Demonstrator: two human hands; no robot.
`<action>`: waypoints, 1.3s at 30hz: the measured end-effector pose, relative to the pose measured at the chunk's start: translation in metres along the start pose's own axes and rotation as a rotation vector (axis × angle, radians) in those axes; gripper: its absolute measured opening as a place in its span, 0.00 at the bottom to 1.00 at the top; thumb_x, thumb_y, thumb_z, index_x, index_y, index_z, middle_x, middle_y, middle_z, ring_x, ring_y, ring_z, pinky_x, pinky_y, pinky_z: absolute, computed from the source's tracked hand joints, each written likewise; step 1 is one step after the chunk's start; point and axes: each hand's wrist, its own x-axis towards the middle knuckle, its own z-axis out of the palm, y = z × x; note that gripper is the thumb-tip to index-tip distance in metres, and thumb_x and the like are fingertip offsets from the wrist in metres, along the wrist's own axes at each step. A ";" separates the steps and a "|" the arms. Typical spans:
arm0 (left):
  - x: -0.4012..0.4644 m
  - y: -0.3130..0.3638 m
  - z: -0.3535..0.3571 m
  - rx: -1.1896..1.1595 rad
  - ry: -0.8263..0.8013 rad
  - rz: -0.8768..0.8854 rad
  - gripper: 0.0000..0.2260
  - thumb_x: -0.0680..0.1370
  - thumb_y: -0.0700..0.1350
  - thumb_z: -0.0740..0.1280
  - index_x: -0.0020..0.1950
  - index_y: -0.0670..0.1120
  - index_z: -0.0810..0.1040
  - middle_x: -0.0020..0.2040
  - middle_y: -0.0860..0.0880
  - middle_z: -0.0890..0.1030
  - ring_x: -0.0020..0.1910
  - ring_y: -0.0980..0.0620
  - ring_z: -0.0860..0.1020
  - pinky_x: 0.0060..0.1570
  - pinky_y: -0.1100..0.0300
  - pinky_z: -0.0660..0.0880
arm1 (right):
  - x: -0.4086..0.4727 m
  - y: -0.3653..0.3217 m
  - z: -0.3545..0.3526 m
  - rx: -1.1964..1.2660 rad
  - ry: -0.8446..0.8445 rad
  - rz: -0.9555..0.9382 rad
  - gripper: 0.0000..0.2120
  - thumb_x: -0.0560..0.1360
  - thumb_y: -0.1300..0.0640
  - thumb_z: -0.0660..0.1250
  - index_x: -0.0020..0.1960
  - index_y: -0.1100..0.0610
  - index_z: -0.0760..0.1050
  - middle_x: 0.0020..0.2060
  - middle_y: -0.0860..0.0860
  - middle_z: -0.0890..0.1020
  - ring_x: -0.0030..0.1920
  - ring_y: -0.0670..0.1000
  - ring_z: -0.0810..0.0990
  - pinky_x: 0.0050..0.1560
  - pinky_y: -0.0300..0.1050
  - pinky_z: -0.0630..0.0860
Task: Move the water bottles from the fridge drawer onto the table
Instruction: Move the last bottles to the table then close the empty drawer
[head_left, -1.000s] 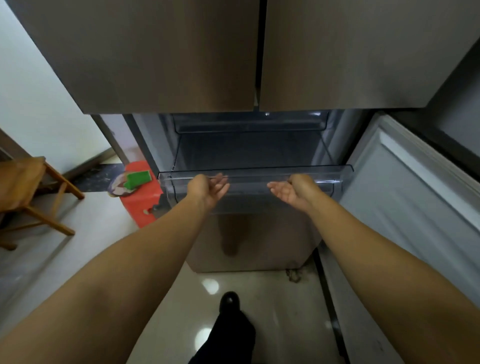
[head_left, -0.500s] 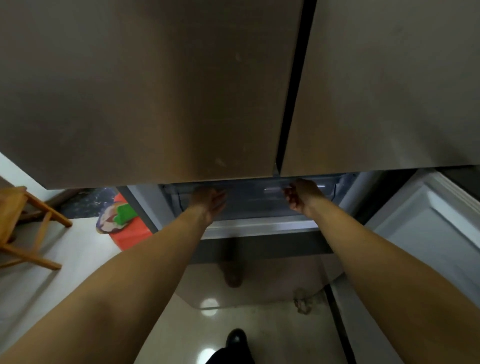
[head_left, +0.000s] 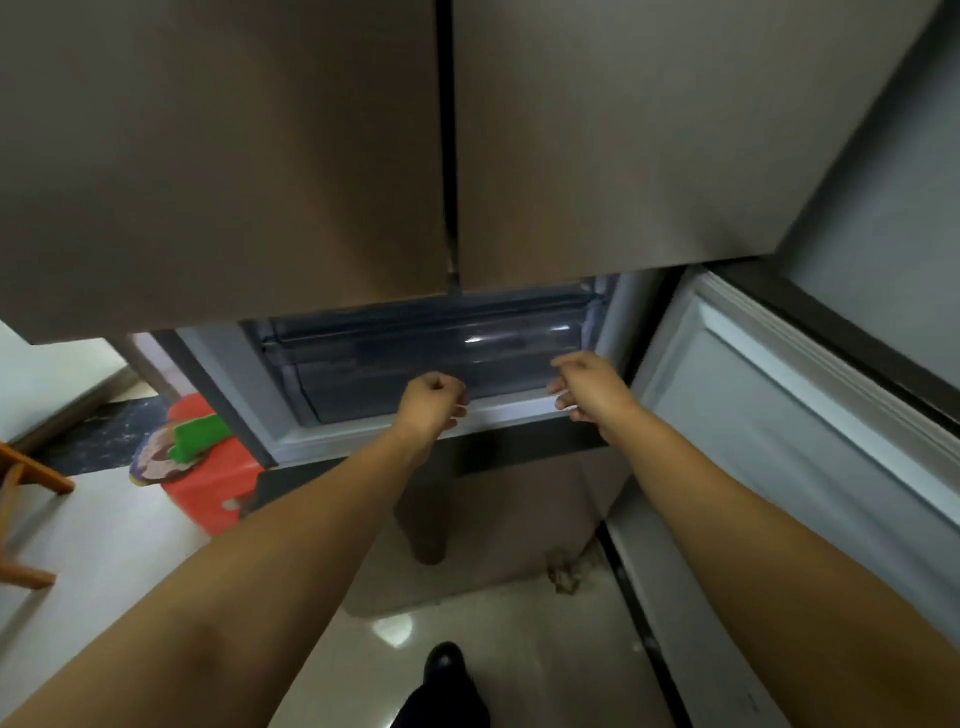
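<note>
Both my left hand (head_left: 435, 397) and right hand (head_left: 582, 384) seem curled at the fridge drawer (head_left: 415, 358) front; I should move it evenly, level.

I see the fridge drawer (head_left: 436, 358): clear plastic, bluish, sitting level inside the open lower compartment under the two closed upper doors, its curved front face catching a glare. I can't make out any water bottles through it; contents too dim.

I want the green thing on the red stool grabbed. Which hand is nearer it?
Left. The left hand is at the drawer front, nearer the green object; the right hand is farther right.
</note>
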 end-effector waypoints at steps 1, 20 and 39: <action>-0.016 0.004 0.024 0.030 -0.041 0.063 0.07 0.82 0.40 0.57 0.50 0.41 0.74 0.41 0.47 0.77 0.39 0.52 0.76 0.49 0.55 0.74 | -0.021 0.009 -0.019 -0.052 0.054 -0.054 0.13 0.81 0.58 0.54 0.61 0.58 0.72 0.36 0.50 0.78 0.28 0.46 0.74 0.26 0.36 0.66; -0.234 0.071 0.285 0.952 -0.440 1.241 0.21 0.83 0.56 0.50 0.74 0.51 0.64 0.74 0.52 0.65 0.76 0.53 0.57 0.75 0.41 0.41 | -0.349 0.118 -0.295 -0.913 0.641 0.275 0.18 0.83 0.49 0.46 0.59 0.50 0.73 0.59 0.58 0.78 0.56 0.59 0.77 0.53 0.50 0.70; -0.327 -0.006 0.008 0.876 -0.486 0.963 0.24 0.83 0.52 0.52 0.78 0.47 0.57 0.79 0.52 0.54 0.78 0.56 0.50 0.76 0.58 0.44 | -0.424 0.054 -0.059 -0.788 0.070 -0.100 0.22 0.84 0.52 0.48 0.77 0.53 0.58 0.77 0.49 0.59 0.76 0.48 0.58 0.73 0.40 0.53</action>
